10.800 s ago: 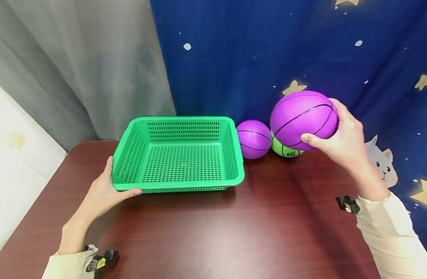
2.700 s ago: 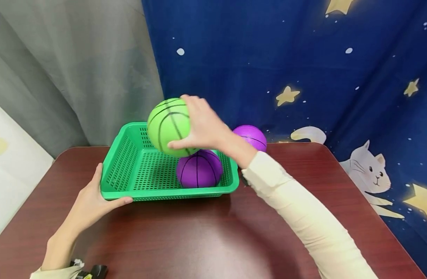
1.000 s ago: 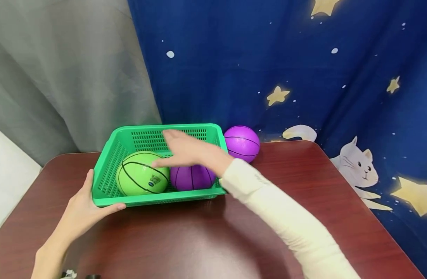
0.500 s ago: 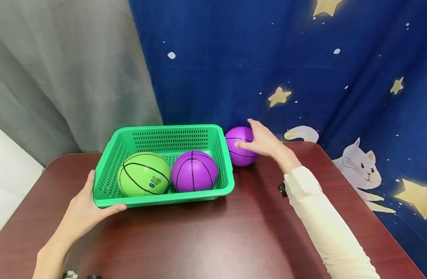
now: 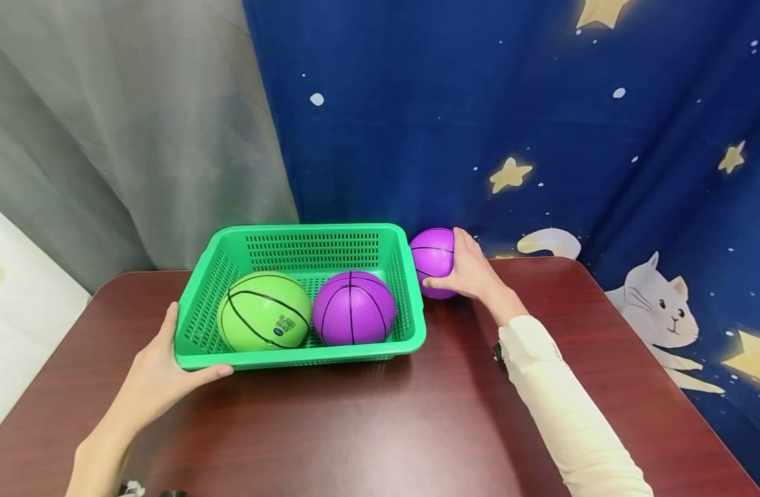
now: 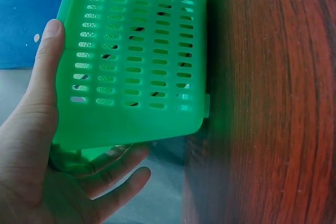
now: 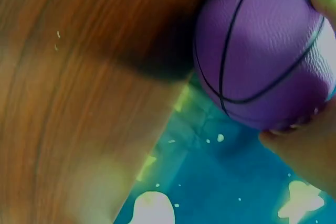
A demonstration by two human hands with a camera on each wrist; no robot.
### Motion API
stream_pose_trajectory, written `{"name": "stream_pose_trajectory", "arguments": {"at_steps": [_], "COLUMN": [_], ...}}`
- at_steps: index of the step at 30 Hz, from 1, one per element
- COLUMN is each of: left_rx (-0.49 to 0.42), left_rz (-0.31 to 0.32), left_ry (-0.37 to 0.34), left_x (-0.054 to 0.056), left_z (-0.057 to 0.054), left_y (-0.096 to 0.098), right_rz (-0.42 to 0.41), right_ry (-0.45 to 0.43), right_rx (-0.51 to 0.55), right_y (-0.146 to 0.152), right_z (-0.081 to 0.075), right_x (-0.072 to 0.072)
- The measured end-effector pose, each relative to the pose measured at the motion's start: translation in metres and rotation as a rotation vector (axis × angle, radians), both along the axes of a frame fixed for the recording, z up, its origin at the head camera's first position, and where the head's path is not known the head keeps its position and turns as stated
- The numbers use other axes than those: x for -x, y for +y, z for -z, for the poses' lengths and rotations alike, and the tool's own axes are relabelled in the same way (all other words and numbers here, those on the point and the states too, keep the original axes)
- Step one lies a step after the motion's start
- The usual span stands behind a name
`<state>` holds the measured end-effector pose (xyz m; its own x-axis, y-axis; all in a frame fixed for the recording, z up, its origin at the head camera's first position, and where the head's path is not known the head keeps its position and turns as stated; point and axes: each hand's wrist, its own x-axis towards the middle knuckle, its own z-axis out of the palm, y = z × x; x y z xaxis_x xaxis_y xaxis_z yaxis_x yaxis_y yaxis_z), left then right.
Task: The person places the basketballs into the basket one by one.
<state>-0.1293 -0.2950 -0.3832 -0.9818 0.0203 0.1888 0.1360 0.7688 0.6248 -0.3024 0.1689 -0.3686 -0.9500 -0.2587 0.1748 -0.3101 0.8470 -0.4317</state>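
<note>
A green plastic basket [image 5: 300, 360] with slotted walls stands on the table. My left hand [image 5: 154, 378] grips its near left corner, thumb along the front rim; in the left wrist view the fingers [image 6: 121, 190] reach round the corner. Inside the basket, a green mini basketball [image 5: 264, 310] lies at left and a purple mini basketball [image 5: 353, 308] at right. Just outside the right wall is another purple mini basketball [image 5: 431, 262]. My right hand [image 5: 473, 273] holds this one from its right side, thumb in front and fingers over the far side, as the right wrist view also shows.
The dark red wooden table [image 5: 330, 428] has its back edge close to a grey curtain [image 5: 137, 124] and a blue starry curtain [image 5: 417, 138]. A white sheet [image 5: 19, 310] hangs beyond the left side.
The right hand earlier put a purple ball, then the green one, into the basket. Since then it has moved right and closed on the outside purple ball. The left hand stays on the corner.
</note>
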Motion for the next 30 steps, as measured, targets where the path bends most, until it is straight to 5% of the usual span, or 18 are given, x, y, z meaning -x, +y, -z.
{"name": "stream_pose_trajectory", "arguments": {"at_steps": [11,30], "left_rx": [0.010,0.017], "left_rz": [-0.016,-0.010], "left_ry": [0.002,-0.005], "left_x": [-0.001,0.000], "left_z": [0.002,-0.001], "left_y": [0.002,0.000], "right_rz": [0.064,0.127], "right_ry": [0.116,0.178], "right_rx": [-0.026,0.156], "right_y": [-0.015,-0.008], "right_z": [0.015,0.027], "right_x": [0.001,-0.005]}}
